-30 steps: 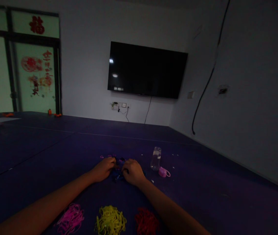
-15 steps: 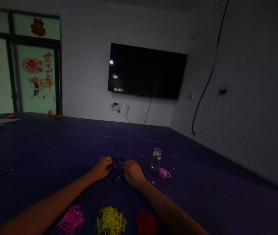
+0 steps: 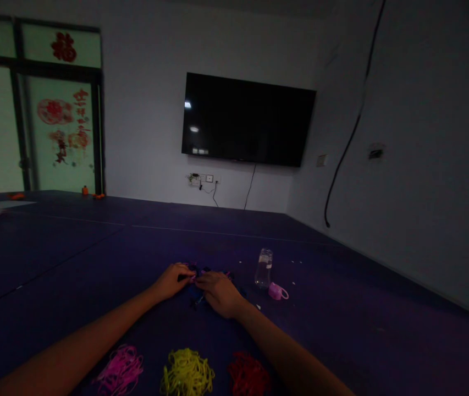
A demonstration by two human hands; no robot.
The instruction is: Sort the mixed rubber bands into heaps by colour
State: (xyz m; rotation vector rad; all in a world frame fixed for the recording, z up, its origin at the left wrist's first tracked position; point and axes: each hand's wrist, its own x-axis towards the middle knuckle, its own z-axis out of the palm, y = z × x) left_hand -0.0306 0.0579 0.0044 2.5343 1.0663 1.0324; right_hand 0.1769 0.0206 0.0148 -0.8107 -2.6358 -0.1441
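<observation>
Both hands work close together over a small pile of dark blue and pink bands on the purple floor covering. My left hand has its thumb and fingers closed at the pile's left side, on what looks like a pink band. Coming from the other side, my right hand rests over the pile with its fingers bent down and nearly meeting the left fingertips. What its fingers pinch is hidden. Nearer to me lie a pink heap of bands, a yellow heap and a red heap.
Right of my hands stands a clear bottle, with its pink lid beside it. Small white scraps are scattered near them. Orange objects lie by the glass door, and a black television hangs on the far wall.
My right hand has shifted left, and its fingers now nearly touch those of my left hand. The left fingers have stretched slightly toward the pile's middle. The coloured heaps stay put.
</observation>
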